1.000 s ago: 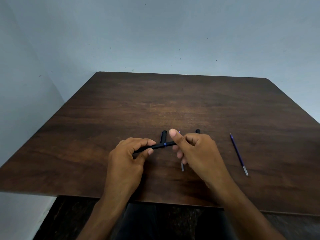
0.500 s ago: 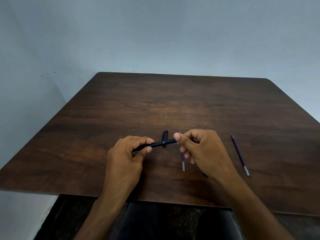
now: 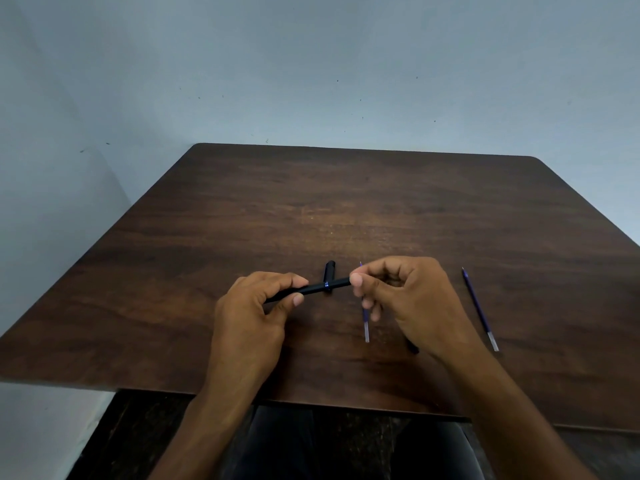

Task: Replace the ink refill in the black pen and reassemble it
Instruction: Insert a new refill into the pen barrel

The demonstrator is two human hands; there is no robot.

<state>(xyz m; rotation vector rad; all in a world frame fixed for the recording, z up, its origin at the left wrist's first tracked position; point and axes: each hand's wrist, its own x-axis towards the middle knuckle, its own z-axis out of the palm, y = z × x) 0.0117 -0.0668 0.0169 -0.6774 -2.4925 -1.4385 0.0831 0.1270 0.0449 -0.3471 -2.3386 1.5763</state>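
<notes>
- Slim black plastic pen barrel with a blue ring (image 3: 311,288) is held just above the dark wooden table (image 3: 346,202), near its front edge.
- Left hand (image 3: 252,313) is curled round the barrel's rear; right hand (image 3: 408,299) pinches its forward end between thumb and fingertips.
- Judged light, rigid and smooth; likely to slip when twisted, so a firm hold either side of the ring is advised.
- Black pen cap (image 3: 329,270) lies behind the barrel.
- Thin blue ink refill (image 3: 365,320) lies partly under the right hand; a second blue refill (image 3: 479,308) lies well to the right. Both judged bendable, best taken mid-shaft.
- No containers are seen; what the barrel holds cannot be told.
</notes>
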